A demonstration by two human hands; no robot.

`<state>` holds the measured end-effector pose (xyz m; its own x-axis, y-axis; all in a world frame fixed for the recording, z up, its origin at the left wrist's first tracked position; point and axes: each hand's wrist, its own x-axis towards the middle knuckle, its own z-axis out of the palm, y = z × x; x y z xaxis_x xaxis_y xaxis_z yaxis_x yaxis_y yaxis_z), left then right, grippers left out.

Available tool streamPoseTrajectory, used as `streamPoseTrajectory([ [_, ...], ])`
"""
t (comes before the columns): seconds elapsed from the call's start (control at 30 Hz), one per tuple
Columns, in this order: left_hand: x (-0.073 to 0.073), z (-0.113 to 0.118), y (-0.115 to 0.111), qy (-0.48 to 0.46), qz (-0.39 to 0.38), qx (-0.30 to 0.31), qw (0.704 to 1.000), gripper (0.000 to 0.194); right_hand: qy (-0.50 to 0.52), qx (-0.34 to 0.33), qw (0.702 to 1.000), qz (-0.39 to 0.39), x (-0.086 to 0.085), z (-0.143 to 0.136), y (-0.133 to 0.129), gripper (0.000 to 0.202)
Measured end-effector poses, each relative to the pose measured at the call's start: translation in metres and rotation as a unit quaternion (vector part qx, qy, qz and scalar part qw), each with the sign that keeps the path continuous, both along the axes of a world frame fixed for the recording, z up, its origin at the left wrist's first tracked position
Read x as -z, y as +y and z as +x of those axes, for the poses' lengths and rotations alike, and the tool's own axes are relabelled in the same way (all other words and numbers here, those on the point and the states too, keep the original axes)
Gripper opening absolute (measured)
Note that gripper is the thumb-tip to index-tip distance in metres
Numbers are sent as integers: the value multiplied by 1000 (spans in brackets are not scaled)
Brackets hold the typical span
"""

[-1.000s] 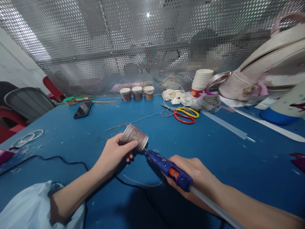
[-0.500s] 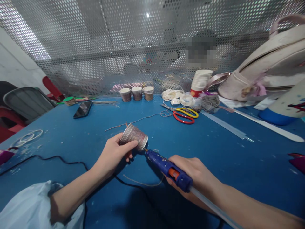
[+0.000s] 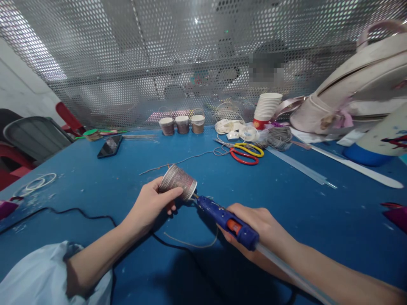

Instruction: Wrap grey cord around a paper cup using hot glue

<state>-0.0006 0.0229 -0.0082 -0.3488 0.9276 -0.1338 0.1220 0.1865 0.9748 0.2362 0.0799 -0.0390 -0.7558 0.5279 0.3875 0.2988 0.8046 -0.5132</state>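
My left hand [image 3: 160, 199] is closed round a small paper cup [image 3: 178, 182] wrapped in greyish-brown cord, tilted on its side with its white rim toward the right. In my right hand [image 3: 254, 224] is a blue hot glue gun [image 3: 222, 212] with an orange part in its side and a long clear glue stick [image 3: 286, 267] in its back. The gun's nozzle is at the lower edge of the cup's rim; whether it touches, I cannot tell. A thin grey cord [image 3: 190, 245] curves on the blue table [image 3: 136, 271] below the hands.
Three wrapped cups [image 3: 182, 125] with handles stand at the back by a perforated metal panel [image 3: 121, 84]. Scissors [image 3: 246, 153], grey yarn [image 3: 279, 139], stacked paper cups [image 3: 267, 108] and clear glue sticks [image 3: 297, 165] lie to the right. A phone [image 3: 110, 146] and a black cable [image 3: 79, 211] are leftward.
The glue gun has shifted slightly right along with my right hand, its nozzle staying by the cup's rim. My left hand and the cup are nearly still.
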Motion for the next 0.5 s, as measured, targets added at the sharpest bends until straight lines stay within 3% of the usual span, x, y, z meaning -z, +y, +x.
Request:
streamPoseTrajectory([
  [0.13,-2,1,0,2,-2,0,1000,24,12,27,1000,-3,2,-1,0,9],
  [0.5,-2,2,-2,-3,1,-1,1000,25,-17,-23,1000,5,-5,1,-1,9],
])
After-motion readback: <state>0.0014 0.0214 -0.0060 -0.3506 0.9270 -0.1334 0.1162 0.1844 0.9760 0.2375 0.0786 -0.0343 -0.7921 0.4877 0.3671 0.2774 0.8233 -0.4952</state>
